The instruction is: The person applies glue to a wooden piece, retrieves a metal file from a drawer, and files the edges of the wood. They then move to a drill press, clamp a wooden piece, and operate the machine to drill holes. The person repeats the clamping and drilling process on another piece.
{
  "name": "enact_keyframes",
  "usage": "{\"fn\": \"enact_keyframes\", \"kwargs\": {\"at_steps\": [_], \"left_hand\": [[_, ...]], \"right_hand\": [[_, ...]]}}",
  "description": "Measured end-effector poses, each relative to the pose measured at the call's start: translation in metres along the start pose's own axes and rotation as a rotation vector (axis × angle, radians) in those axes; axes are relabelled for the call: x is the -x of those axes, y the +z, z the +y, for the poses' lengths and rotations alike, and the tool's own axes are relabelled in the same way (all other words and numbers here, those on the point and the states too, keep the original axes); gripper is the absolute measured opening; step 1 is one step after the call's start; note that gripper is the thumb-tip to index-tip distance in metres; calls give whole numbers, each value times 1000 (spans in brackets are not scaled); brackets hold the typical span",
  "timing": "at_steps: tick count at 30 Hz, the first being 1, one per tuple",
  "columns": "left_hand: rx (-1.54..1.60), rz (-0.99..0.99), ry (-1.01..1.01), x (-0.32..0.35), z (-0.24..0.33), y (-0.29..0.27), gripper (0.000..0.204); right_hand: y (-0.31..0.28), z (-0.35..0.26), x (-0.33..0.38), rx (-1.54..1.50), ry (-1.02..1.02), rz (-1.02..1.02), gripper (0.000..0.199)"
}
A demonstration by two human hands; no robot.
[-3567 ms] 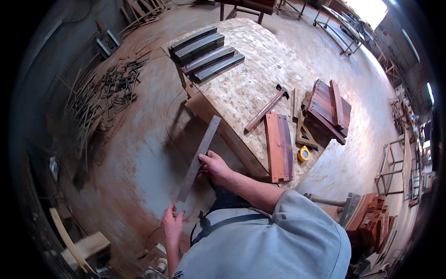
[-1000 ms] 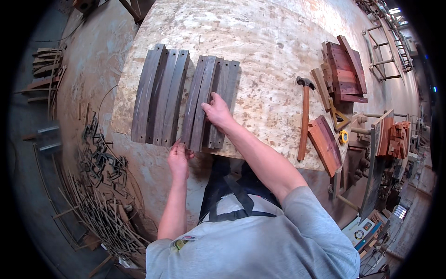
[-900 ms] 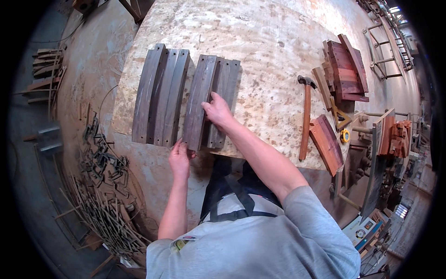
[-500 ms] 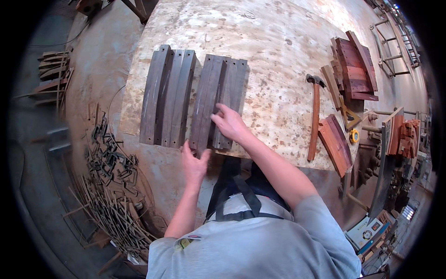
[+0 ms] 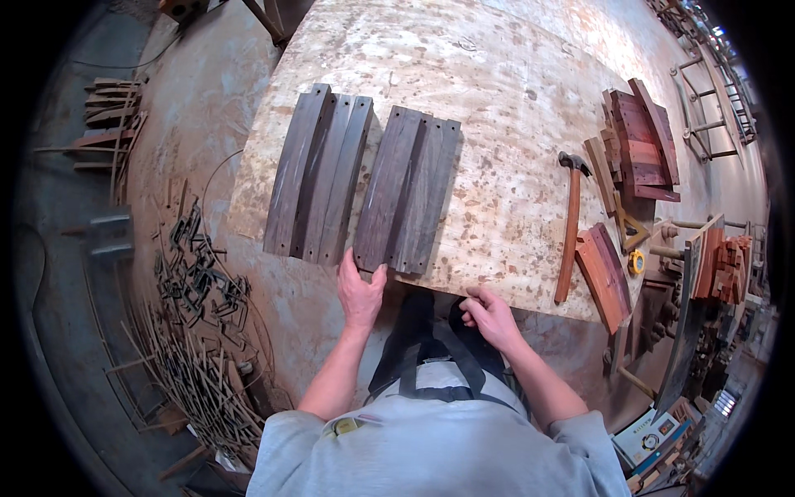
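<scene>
Since the picture half a second back, the right hand (image 5: pixel 490 316) has come off the dark boards and dropped to the near table edge, while the left hand (image 5: pixel 360 291) has stayed at the board ends.

The left hand's fingers rest against the near end of the right-hand pair of dark boards (image 5: pixel 407 190), thumb up on the board end; whether it pinches the wood or only presses on it I cannot tell. The right hand is loosely curled at about 5 o'clock from that pair, grasping nothing, fingertips by the edge of the plywood table (image 5: pixel 513 116).

At 9 o'clock from the pair, just beside it with a narrow gap, lies a group of three dark boards (image 5: pixel 319 178), all laid lengthwise. So five boards lie side by side, ends roughly level; the pair looks almost squared up, and closing the gap may be what remains.

Further out, at 3 o'clock, a hammer (image 5: pixel 570 224) lies on the table, with reddish boards (image 5: pixel 642 141) beyond it. Wood offcuts (image 5: pixel 199 315) litter the floor at 8 o'clock.
</scene>
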State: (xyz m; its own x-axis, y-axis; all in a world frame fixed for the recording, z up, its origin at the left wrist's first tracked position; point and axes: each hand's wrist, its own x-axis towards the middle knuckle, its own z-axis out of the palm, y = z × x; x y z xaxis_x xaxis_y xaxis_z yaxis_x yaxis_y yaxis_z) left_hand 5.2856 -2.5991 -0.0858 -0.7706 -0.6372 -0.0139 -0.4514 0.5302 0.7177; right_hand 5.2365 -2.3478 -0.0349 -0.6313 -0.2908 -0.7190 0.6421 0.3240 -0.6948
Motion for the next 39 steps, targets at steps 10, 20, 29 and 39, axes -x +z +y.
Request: {"fn": "enact_keyframes", "kwargs": {"at_steps": [10,20,29,39], "left_hand": [[244,-93,-139,19,3,-2,58],[205,-472,245,159,48,52,61],[588,-1257,761,373,423,208,75],[34,-1469,1606,551,515,425,66]], "right_hand": [[-48,43,53,221,-11,-91,35],[-180,116,110,-349,-90,25,40],[-356,213,184,-1026,-406,129,85],[-551,300,362,-1549,-815,735,60]]}}
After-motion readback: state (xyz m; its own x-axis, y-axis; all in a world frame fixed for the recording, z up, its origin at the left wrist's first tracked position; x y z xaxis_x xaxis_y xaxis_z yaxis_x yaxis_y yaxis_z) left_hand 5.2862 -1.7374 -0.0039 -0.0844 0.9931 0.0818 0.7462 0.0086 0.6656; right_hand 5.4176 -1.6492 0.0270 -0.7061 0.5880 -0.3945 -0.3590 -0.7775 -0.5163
